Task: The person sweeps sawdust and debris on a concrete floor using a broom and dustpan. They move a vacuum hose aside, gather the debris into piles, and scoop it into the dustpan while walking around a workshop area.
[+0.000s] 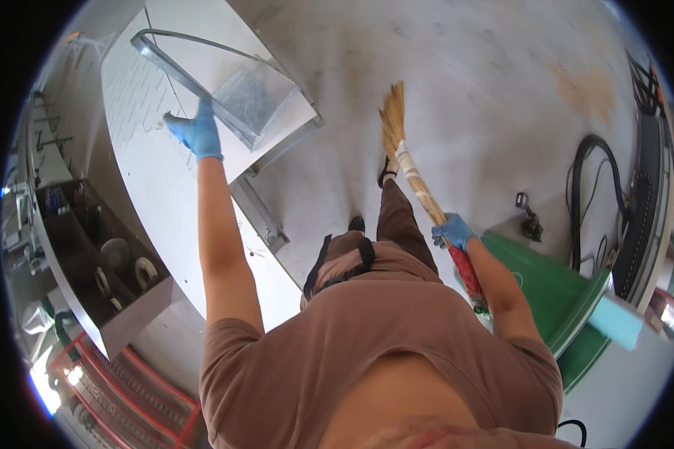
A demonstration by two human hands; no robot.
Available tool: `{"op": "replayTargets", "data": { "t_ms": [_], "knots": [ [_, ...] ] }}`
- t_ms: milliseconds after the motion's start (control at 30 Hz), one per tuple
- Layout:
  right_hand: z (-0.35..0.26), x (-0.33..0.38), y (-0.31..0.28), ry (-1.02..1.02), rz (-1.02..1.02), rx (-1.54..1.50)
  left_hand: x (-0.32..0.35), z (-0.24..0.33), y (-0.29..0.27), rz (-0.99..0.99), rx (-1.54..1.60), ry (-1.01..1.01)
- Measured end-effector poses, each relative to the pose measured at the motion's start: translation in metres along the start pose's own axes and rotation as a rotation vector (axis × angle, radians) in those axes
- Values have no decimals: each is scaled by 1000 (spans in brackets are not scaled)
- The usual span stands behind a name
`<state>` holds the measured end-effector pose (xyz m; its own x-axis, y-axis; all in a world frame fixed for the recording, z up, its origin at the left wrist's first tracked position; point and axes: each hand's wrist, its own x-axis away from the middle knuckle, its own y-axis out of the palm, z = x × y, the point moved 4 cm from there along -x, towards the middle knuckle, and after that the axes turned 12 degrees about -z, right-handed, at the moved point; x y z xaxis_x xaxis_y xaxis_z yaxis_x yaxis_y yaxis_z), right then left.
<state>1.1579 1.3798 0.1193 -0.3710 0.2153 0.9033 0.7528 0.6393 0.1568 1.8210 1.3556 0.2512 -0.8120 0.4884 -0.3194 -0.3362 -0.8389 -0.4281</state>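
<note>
My right hand (454, 231), in a blue glove, is wrapped round the handle of a straw broom (419, 183). The broom's bristles point away from me, near my foot, and red wrapping covers the handle's end below my hand. On the left, my arm stretches out over a white table (138, 127). My gloved left hand (196, 133) has its thumb spread wide, and its fingertips are at the edge of a metal dustpan (254, 101). This dustpan, with a long bent handle, is at the table's far corner. The glove partly hides where fingers and metal meet.
A green bin (547, 292) stands close on my right, beside a black hose (579, 194) and a small dark device (530, 218) on the grey floor. To the left are a dark compartment bin with rolls (116, 258) and a red-framed rack (127, 393).
</note>
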Motion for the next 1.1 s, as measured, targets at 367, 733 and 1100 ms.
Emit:
{"op": "replayTargets", "data": {
  "t_ms": [367,733,1100],
  "knots": [
    [-292,-130,-107,109,5,870,-93,9,65,35,335,-183],
    [-499,-227,-167,242,61,931,-110,-35,92,449,287,-444],
    [-686,-341,-167,26,-123,569,-89,-49,78,598,97,-503]
  ]
}}
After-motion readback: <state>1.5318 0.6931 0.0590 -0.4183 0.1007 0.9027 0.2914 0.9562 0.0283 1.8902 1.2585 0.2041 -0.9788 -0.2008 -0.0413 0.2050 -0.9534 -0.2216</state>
